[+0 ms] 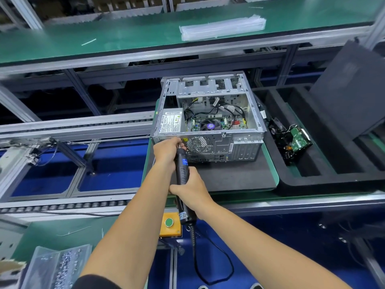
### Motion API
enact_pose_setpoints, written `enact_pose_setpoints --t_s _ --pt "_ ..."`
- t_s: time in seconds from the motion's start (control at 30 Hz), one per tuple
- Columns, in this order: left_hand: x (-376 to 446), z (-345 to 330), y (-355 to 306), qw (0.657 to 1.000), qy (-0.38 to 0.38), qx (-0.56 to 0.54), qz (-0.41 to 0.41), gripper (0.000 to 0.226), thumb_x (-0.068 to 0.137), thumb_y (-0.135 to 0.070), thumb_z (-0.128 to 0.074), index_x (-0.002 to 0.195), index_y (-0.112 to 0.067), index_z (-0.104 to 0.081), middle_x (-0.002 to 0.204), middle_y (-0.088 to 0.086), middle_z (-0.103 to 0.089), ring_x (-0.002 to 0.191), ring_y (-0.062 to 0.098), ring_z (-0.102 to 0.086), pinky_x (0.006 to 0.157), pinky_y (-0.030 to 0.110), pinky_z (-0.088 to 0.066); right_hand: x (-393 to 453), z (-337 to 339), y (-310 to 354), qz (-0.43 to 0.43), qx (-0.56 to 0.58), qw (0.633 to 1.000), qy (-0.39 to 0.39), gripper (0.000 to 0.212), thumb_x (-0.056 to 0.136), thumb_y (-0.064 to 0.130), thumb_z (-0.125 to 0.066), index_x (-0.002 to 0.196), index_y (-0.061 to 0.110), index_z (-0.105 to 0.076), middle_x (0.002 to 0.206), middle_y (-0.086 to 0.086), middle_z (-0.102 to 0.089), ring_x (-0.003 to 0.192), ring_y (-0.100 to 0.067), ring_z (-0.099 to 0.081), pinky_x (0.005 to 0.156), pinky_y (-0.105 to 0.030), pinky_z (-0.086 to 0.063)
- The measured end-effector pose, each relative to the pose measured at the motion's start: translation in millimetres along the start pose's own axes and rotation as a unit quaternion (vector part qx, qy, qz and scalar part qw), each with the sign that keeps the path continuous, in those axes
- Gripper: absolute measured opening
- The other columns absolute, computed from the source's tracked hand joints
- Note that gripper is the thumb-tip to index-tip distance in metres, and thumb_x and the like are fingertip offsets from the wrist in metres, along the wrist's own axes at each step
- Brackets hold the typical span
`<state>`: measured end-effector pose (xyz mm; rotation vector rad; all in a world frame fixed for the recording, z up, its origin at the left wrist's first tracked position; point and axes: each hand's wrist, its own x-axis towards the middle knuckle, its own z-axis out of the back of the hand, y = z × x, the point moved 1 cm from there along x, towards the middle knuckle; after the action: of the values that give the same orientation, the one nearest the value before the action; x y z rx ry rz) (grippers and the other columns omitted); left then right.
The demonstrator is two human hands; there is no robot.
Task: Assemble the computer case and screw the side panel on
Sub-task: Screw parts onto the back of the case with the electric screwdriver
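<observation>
A silver computer case (225, 144) lies on its side on a dark mat, open on top, with its motherboard, fan and power supply showing. My right hand (190, 189) grips the body of a black electric screwdriver (181, 170) that points at the case's rear panel, near its top left corner. My left hand (166, 152) is curled round the screwdriver's front end by the bit, against the case. A dark side panel (352, 88) leans upright at the far right.
Black foam trays (325, 163) sit right of the case, one holding a green circuit board and cables (291, 140). A roller conveyor (73, 130) runs left. A yellow box with a green button (169, 224) and a bag of screws (60, 265) lie near me.
</observation>
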<state>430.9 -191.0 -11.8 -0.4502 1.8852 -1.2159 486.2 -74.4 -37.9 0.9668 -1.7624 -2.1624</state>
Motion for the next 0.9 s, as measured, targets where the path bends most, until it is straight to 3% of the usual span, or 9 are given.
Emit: enact_pose_setpoints --t_s 0.27,0.43,0.53,0.9 --pt "5.2 6.4 0.8 0.999 0.011 0.044 -0.027 0.006 0.081 -0.001 -0.065 0.075 -0.002 -0.067 0.061 0.007 -0.064 0.050 0.016 -0.058 0.051 0.023 -0.050 2.5 -12.8 -2.6 0.013 0.006 1.000 -0.017 0.043 0.069 0.022 -0.073 0.101 0.026 -0.045 0.091 -0.003 -0.056 0.074 -0.015 -0.056 0.070 -0.035 -0.057" --pt "3.8 7.9 3.8 0.999 0.031 -0.007 0.006 0.005 0.082 -0.002 -0.065 0.078 0.001 -0.065 0.062 0.009 -0.063 0.052 0.018 -0.058 0.056 0.025 -0.051 3.0 -13.2 -2.8 0.013 0.002 1.000 -0.017 0.044 0.070 0.020 -0.074 0.101 0.027 -0.043 0.092 -0.003 -0.057 0.074 -0.015 -0.058 0.069 -0.035 -0.058" --pt "2.4 6.8 2.9 0.997 0.042 -0.052 0.028 0.008 0.085 0.002 -0.058 0.078 0.004 -0.062 0.062 0.011 -0.061 0.052 0.018 -0.056 0.052 0.023 -0.053 1.9 -12.1 -1.0 0.011 0.005 1.000 -0.012 0.043 0.069 0.020 -0.073 0.099 0.027 -0.043 0.090 -0.002 -0.056 0.072 -0.014 -0.057 0.064 -0.031 -0.056" --pt "1.1 9.5 -3.4 0.994 0.073 -0.052 0.055 0.012 0.088 0.002 -0.054 0.077 0.003 -0.059 0.061 0.009 -0.059 0.050 0.017 -0.055 0.050 0.020 -0.051 -1.9 -17.3 10.2 -0.007 0.014 1.000 -0.027 0.042 0.070 0.016 -0.071 0.102 0.020 -0.044 0.089 -0.003 -0.055 0.069 -0.013 -0.055 0.054 -0.022 -0.046"
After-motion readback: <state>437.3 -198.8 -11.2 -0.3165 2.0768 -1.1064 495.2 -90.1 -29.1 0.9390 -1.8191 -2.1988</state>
